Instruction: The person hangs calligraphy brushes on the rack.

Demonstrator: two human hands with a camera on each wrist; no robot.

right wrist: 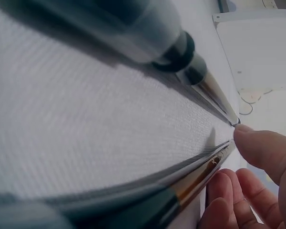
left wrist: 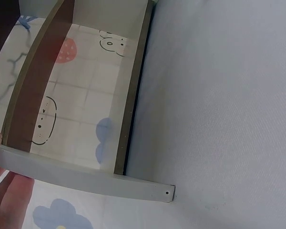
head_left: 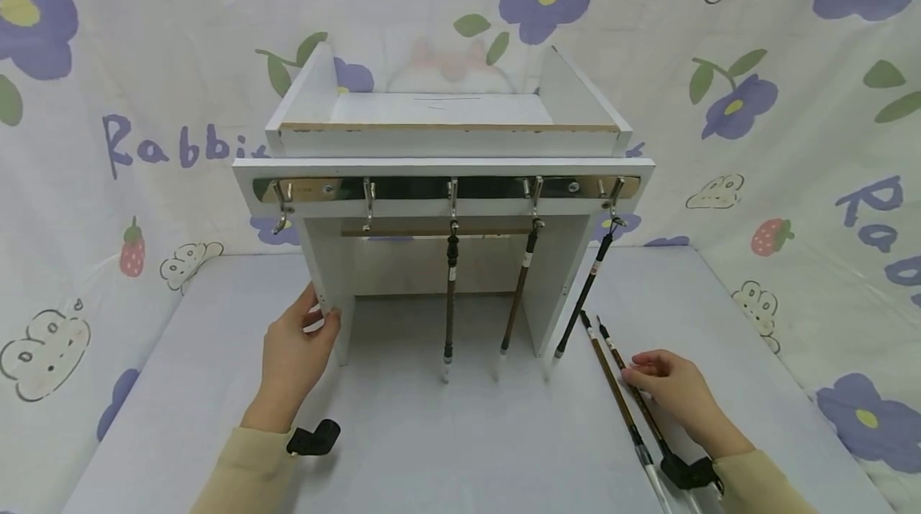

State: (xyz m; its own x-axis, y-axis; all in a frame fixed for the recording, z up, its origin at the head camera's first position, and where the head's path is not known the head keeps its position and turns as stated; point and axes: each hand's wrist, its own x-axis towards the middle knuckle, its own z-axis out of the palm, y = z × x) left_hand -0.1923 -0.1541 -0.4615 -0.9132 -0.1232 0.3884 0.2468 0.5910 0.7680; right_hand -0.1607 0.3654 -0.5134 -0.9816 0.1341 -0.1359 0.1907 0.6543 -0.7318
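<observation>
My left hand [head_left: 298, 346] grips the left side panel of a white wooden shelf [head_left: 442, 144], thumb on one face and fingers on the other. In the left wrist view its fingertips show at the panel [left wrist: 76, 174]. My right hand [head_left: 672, 390] is at one of two capped writing brushes lying on the table. Its thumb touches the brown handle of the right brush [head_left: 651, 418], and the other fingers are loosely bent beside it. The left brush [head_left: 617, 386] lies alongside. Three more writing brushes hang from the shelf's hooks, including a middle one [head_left: 450, 290].
A shiny metal rail [head_left: 410, 188] with several hooks runs across the shelf front; the two leftmost hooks hold nothing. White cloth covers the table [head_left: 446, 450]. A printed curtain [head_left: 719, 34] with flowers hangs behind and along the sides.
</observation>
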